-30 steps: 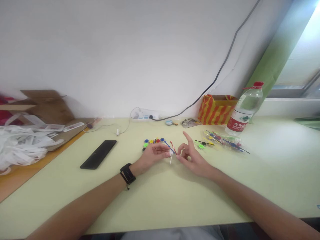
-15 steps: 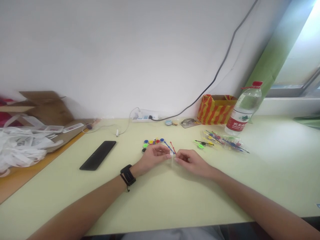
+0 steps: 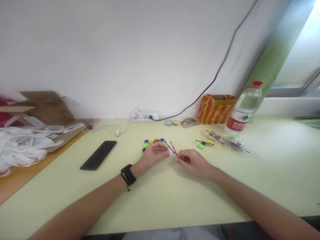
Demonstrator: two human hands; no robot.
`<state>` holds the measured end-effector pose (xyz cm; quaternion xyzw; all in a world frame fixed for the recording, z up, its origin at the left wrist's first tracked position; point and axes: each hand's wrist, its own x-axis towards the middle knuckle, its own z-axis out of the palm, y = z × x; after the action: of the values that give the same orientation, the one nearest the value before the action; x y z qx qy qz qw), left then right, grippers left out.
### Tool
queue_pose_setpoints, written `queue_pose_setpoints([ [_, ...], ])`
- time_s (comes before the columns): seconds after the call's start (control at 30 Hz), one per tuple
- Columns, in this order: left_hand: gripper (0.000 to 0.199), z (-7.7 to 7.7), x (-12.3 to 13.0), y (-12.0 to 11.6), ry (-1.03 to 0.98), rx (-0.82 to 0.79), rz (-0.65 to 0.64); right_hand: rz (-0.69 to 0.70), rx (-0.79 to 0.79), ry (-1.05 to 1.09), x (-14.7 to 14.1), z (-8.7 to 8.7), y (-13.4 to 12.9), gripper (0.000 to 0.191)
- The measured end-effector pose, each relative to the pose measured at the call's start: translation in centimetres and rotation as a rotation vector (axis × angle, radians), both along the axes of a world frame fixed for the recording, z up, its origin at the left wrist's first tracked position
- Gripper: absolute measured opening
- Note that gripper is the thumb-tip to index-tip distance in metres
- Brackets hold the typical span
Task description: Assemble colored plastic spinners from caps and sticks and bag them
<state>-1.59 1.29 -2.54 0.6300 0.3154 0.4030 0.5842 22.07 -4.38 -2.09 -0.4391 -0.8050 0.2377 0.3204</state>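
Over on the left I can see white bags (image 3: 25, 143) heaped against cardboard (image 3: 51, 106), then a black phone (image 3: 98, 155) lying flat on the table (image 3: 140, 206). A white plug (image 3: 117, 133) lies beyond the phone. A watch (image 3: 128, 174) is on the left wrist. Small coloured discs (image 3: 146, 141) sit just past the left hand (image 3: 152, 157), whose curled fingers and thumb come together on a small white piece (image 3: 170, 153), blurred at their tips. A second ago it showed as a long white stick slanting between the hands; now only that pale bit can be made out. A blue stick (image 3: 169, 147) and a red stick (image 3: 173, 147) lie just beyond. The right hand (image 3: 190, 161) has its forefinger folded in towards the thumb, where earlier it pointed up; whether it grips anything, I can't tell. Farther right are clear packets (image 3: 225, 141) of coloured parts, a striped bag (image 3: 215, 111) and a bottle (image 3: 241, 115).
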Motion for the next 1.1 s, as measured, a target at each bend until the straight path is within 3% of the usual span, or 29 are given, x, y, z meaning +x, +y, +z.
queue_pose_setpoints([
  [0.33,0.031,0.3,0.0,-0.2,0.047,0.030,-0.069,-0.055,0.066,-0.086,-0.1,0.7,-0.4,0.011],
  [0.87,0.028,0.8,0.2,-1.1,0.177,0.016,-0.199,-0.002,0.051,-0.125,-0.5,1.3,-0.9,0.020],
  [0.97,0.026,0.9,0.3,-1.5,0.225,0.091,-0.195,0.029,0.065,-0.118,-0.6,1.5,-0.9,0.016],
  [1.1,0.024,0.9,0.4,-2.1,0.378,0.340,-0.134,0.030,0.058,-0.189,-0.5,1.5,-0.9,0.014],
])
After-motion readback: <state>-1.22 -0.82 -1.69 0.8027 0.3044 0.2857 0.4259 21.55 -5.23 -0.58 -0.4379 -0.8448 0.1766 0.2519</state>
